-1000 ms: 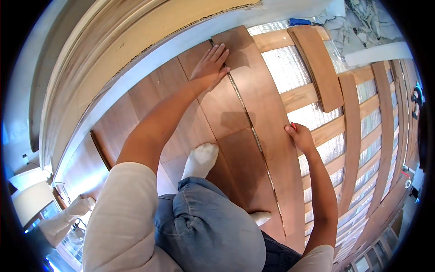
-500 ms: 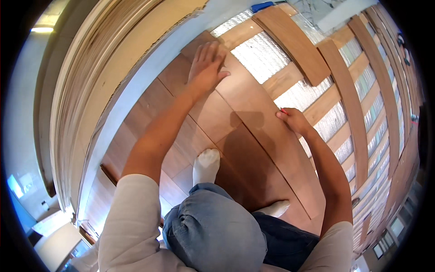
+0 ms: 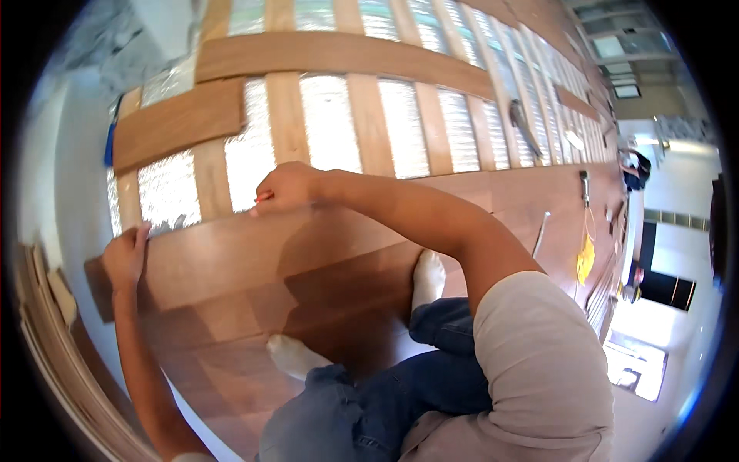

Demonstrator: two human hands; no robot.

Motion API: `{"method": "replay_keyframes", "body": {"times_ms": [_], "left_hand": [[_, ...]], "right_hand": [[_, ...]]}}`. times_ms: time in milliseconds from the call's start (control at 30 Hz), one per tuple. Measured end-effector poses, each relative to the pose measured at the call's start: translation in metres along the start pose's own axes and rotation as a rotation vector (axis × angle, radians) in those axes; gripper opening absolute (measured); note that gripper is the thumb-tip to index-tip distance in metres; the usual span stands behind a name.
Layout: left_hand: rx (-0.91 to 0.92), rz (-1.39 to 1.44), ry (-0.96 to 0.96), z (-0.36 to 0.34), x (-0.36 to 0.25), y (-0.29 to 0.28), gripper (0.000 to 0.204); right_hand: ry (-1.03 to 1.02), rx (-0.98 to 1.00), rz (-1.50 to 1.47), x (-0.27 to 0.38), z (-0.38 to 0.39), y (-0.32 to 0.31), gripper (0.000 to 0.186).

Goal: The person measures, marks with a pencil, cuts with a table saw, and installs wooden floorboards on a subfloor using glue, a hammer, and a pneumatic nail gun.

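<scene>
My left hand [image 3: 125, 258] is closed over the far edge of a wide reddish-brown floor plank [image 3: 200, 266], near its left end. Further right, my right hand [image 3: 285, 189] grips a small red-handled thing [image 3: 264, 197] against that same edge, its other end hidden. Beyond the plank, light wooden battens [image 3: 289, 127] cross silver foil sheeting [image 3: 329, 123], with a short loose board [image 3: 177, 122] lying over them. My socked feet rest on the laid boards behind the plank.
A long board [image 3: 342, 54] crosses the battens. Hammer-like tools [image 3: 523, 127] [image 3: 585, 187] and a yellow bag [image 3: 586, 258] lie to the right. A blue tool [image 3: 109, 146] lies by the marble at left. Stacked panels [image 3: 38, 323] stand at the left edge.
My view has swung round, putting the battens ahead. The thin gap beside the plank closed by half a second ago. My left hand has moved from atop the plank to its edge.
</scene>
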State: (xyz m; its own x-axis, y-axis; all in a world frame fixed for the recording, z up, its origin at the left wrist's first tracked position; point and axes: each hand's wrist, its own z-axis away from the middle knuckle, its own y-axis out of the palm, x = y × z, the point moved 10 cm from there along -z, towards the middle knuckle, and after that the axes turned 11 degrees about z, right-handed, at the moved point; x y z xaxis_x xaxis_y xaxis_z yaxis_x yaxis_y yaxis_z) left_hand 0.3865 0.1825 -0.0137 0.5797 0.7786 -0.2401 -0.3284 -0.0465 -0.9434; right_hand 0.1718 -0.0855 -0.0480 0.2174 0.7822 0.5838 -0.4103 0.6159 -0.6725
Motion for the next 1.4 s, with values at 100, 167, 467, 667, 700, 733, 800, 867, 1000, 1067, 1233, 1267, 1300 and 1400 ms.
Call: {"method": "replay_keyframes", "body": {"times_ms": [100, 167, 467, 667, 700, 733, 800, 867, 1000, 1067, 1233, 1267, 1300, 1400], "left_hand": [[-0.074, -0.081, -0.041, -0.005, -0.001, -0.018, 0.07], [-0.096, -0.178, -0.108, 0.001, 0.006, -0.032, 0.075], [-0.551, 0.116, 0.369, 0.025, -0.08, -0.146, 0.032], [-0.235, 0.307, 0.488, 0.148, -0.077, -0.044, 0.025], [-0.075, 0.315, 0.465, 0.15, -0.06, -0.002, 0.035], [-0.076, 0.316, 0.456, 0.153, -0.039, 0.023, 0.035], [-0.009, 0.429, 0.342, 0.154, 0.006, 0.077, 0.056], [0.05, 0.392, 0.35, 0.143, 0.018, 0.11, 0.065], [0.323, 0.255, 0.342, 0.117, 0.009, 0.132, 0.072], [0.476, 0.228, 0.308, 0.11, 0.01, 0.141, 0.063], [0.763, 0.288, 0.128, 0.105, 0.026, 0.167, 0.053], [0.734, 0.301, 0.15, 0.109, 0.023, 0.17, 0.054], [0.698, 0.292, 0.173, 0.105, 0.022, 0.16, 0.054], [0.58, 0.29, 0.172, 0.103, 0.024, 0.156, 0.053]], "right_hand": [[0.035, 0.231, 0.174, -0.015, 0.03, 0.007, 0.066], [0.084, 0.216, 0.11, -0.04, 0.042, 0.02, 0.065], [0.111, -0.123, -0.178, -0.041, 0.085, -0.066, 0.056], [0.213, -0.161, -0.104, -0.083, 0.172, -0.122, 0.057], [0.239, -0.162, -0.113, -0.086, 0.187, -0.127, 0.059], [0.234, -0.155, -0.11, -0.09, 0.197, -0.124, 0.059], [0.318, -0.146, -0.177, -0.103, 0.223, -0.117, 0.061], [0.34, -0.157, -0.202, -0.132, 0.241, -0.098, 0.061], [0.408, -0.199, -0.285, -0.16, 0.27, -0.054, 0.057], [0.41, -0.179, -0.301, -0.169, 0.279, -0.034, 0.057], [0.392, -0.2, -0.346, -0.159, 0.279, -0.021, 0.056], [0.416, -0.194, -0.322, -0.157, 0.285, -0.021, 0.055], [0.4, -0.207, -0.336, -0.167, 0.289, -0.017, 0.055], [0.388, -0.239, -0.313, -0.185, 0.301, -0.012, 0.055]]}}
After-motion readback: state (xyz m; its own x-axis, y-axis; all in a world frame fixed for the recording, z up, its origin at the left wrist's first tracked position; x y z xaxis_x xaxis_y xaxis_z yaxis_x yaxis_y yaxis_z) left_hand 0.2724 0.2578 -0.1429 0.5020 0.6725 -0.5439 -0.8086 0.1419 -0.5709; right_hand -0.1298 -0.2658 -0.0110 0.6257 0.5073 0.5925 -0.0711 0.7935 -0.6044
